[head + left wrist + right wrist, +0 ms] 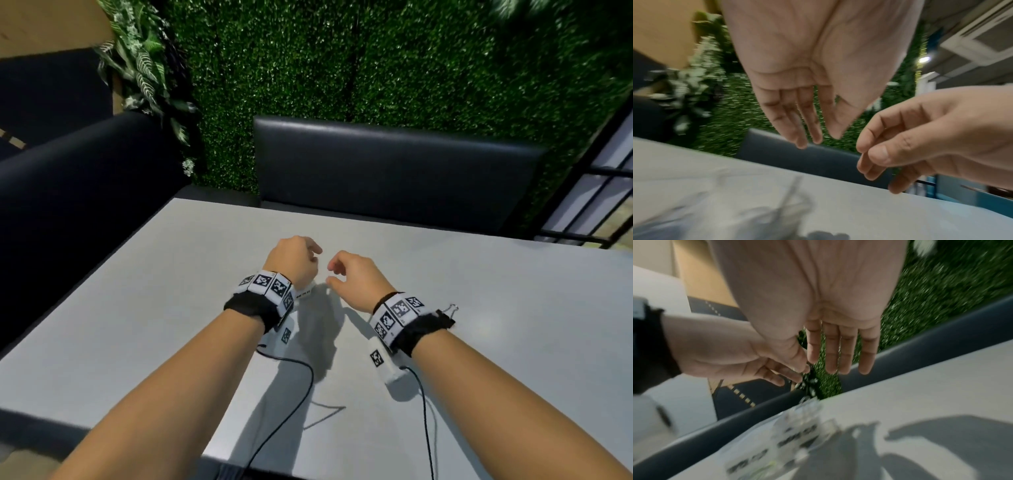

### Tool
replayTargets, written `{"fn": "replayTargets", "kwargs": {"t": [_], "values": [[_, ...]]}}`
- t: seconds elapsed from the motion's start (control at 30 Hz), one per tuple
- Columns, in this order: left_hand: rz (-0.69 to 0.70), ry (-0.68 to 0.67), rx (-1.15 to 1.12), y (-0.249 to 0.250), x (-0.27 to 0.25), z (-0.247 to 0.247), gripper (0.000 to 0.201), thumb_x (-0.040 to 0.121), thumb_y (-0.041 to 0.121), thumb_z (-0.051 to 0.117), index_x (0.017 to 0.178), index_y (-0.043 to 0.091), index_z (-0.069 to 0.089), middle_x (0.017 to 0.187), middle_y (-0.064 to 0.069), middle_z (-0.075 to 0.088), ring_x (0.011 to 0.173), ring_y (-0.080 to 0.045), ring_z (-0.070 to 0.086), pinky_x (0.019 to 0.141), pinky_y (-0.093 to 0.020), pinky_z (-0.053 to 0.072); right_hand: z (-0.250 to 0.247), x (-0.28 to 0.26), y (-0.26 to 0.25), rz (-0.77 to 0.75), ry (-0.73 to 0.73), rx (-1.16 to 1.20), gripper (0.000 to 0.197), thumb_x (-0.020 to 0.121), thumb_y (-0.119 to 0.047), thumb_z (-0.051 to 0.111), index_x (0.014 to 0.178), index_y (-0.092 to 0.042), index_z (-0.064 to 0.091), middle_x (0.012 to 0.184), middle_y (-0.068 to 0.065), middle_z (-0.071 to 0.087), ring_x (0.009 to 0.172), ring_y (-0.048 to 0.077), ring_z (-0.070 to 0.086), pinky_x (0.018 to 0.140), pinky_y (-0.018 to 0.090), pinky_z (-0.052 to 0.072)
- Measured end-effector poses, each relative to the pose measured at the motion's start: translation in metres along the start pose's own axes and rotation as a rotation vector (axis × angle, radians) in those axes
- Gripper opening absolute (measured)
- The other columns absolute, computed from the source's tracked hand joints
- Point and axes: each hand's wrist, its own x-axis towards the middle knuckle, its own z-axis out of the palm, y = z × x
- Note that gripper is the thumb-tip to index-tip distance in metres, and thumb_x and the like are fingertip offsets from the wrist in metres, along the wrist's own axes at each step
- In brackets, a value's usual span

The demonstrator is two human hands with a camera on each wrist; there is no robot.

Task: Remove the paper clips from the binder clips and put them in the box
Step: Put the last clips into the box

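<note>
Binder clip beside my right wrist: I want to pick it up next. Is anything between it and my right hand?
Nothing visible on the table lies between them. The binder clip sits at the outer side of the right wristband, which partly hides it. The right hand hovers ahead of it.

On the tabletop [479, 308], a binder clip [450, 310] lies right of the box [305, 293]; a bench [394, 164] stands behind the tabletop.
</note>
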Motion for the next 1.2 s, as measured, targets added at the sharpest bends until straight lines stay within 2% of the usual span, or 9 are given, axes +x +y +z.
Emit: {"fn": "replayTargets", "kwargs": {"t": [0.17, 0.3, 0.4, 0.63, 0.77, 0.87, 0.97, 1.03, 1.2], "values": [[0.289, -0.296, 0.072, 0.067, -0.011, 0.06, 0.029, 0.087, 0.031, 0.069, 0.115, 0.026, 0.072, 0.116, 0.002, 0.072, 0.099, -0.016, 0.064, 0.087, -0.028, 0.051, -0.064, -0.058, 0.065, 0.227, 0.024, -0.08, 0.014, 0.089, -0.027, 0.064, 0.102, -0.019, 0.066, 0.095, 0.001, 0.069, 0.081, 0.019, 0.067, 0.076, 0.036, 0.058], [0.317, -0.43, 0.169, 0.098, -0.013, 0.114, 0.045, 0.088, 0.038, 0.067, 0.131, 0.025, 0.063, 0.131, -0.007, 0.058, 0.117, -0.028, 0.059, 0.095, -0.034, 0.049, -0.08, -0.105, 0.113, 0.306, -0.321, -0.197, 0.051, 0.068, -0.049, 0.084, 0.112, -0.033, 0.062, 0.107, -0.007, 0.054, 0.092, 0.007, 0.058, 0.083, 0.031, 0.05], [0.313, -0.475, 0.261, 0.107, -0.015, 0.141, 0.056, 0.087, 0.044, 0.063, 0.141, 0.033, 0.053, 0.136, -0.013, 0.05, 0.125, -0.036, 0.05, 0.101, -0.049, 0.049, -0.069, -0.12, 0.126, 0.277, -0.508, -0.364, 0.067, 0.064, -0.035, 0.089, 0.124, -0.034, 0.06, 0.118, -0.002, 0.049, 0.104, 0.018, 0.058, 0.091, 0.035, 0.051], [0.325, -0.424, 0.272, 0.101, -0.009, 0.161, 0.036, 0.095, 0.024, 0.061, 0.13, 0.035, 0.065, 0.131, -0.012, 0.05, 0.125, -0.035, 0.046, 0.102, -0.041, 0.047, -0.073, -0.122, 0.142, 0.274, -0.324, -0.315, 0.026, 0.073, -0.025, 0.081, 0.096, -0.024, 0.069, 0.102, -0.002, 0.063, 0.092, 0.017, 0.062, 0.082, 0.03, 0.054], [0.309, -0.416, 0.204, 0.095, -0.014, 0.155, 0.031, 0.092, 0.021, 0.064, 0.121, 0.03, 0.071, 0.125, -0.011, 0.053, 0.119, -0.032, 0.055, 0.099, -0.039, 0.05, -0.091, -0.101, 0.152, 0.322, -0.013, -0.198, 0.008, 0.088, -0.019, 0.066, 0.096, -0.02, 0.068, 0.11, 0.004, 0.045, 0.084, 0.017, 0.059, 0.082, 0.022, 0.047], [0.314, -0.395, 0.157, 0.092, -0.022, 0.139, 0.029, 0.091, 0.02, 0.064, 0.117, 0.029, 0.072, 0.122, -0.011, 0.056, 0.113, -0.032, 0.059, 0.098, -0.038, 0.051, -0.086, -0.079, 0.161, 0.503, 0.108, -0.194, 0.027, 0.091, -0.031, 0.052, 0.106, -0.012, 0.064, 0.125, 0.014, 0.037, 0.094, 0.031, 0.058, 0.098, 0.039, 0.048], [0.314, -0.318, 0.079, 0.089, -0.026, 0.111, 0.025, 0.09, 0.025, 0.068, 0.115, 0.029, 0.073, 0.12, -0.009, 0.058, 0.109, -0.029, 0.061, 0.098, -0.035, 0.05, -0.073, -0.07, 0.167, 0.657, -0.03, -0.27, 0.073, 0.079, -0.067, 0.056, 0.138, -0.026, 0.047, 0.138, 0.018, 0.032, 0.114, 0.043, 0.056, 0.101, 0.05, 0.049], [0.297, -0.269, 0.04, 0.082, -0.025, 0.088, 0.024, 0.09, 0.028, 0.069, 0.114, 0.029, 0.074, 0.119, -0.008, 0.059, 0.106, -0.027, 0.062, 0.097, -0.035, 0.05, -0.064, -0.067, 0.168, 0.636, -0.137, -0.32, 0.078, 0.08, -0.067, 0.062, 0.146, -0.032, 0.039, 0.141, 0.018, 0.033, 0.118, 0.043, 0.056, 0.101, 0.047, 0.048], [0.18, -0.188, -0.009, 0.045, -0.011, 0.039, 0.02, 0.09, 0.031, 0.07, 0.11, 0.03, 0.074, 0.115, -0.003, 0.069, 0.102, -0.021, 0.067, 0.093, -0.036, 0.055, -0.052, -0.06, 0.163, 0.497, -0.111, -0.349, 0.016, 0.094, -0.027, 0.062, 0.105, -0.015, 0.058, 0.114, 0.018, 0.059, 0.084, 0.03, 0.061, 0.075, 0.036, 0.052]]}}
